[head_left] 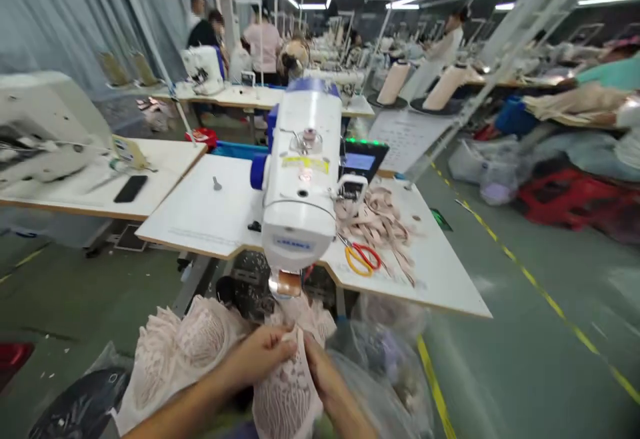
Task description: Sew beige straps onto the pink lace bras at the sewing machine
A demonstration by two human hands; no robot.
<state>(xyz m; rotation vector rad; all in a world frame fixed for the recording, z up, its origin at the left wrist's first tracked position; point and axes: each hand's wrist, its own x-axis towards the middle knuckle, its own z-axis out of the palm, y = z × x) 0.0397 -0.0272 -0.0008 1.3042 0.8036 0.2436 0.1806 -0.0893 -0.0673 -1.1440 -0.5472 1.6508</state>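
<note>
My left hand (257,356) and my right hand (320,372) both pinch a pale pink lace garment piece (287,392) low in the view, fingers closed on its top edge. The piece hangs just below the head of a white sewing machine (303,172). To the left lies a heap of pink lace bra cups (175,352). On the white table (205,212) right of the machine are pink straps (380,216) and scissors with red and yellow handles (363,256).
Clear plastic bags (380,359) lie to the right of my hands. A second table (90,189) with a phone (130,188) stands at left. A yellow floor line (540,292) runs along the aisle. Other people work at tables in the back.
</note>
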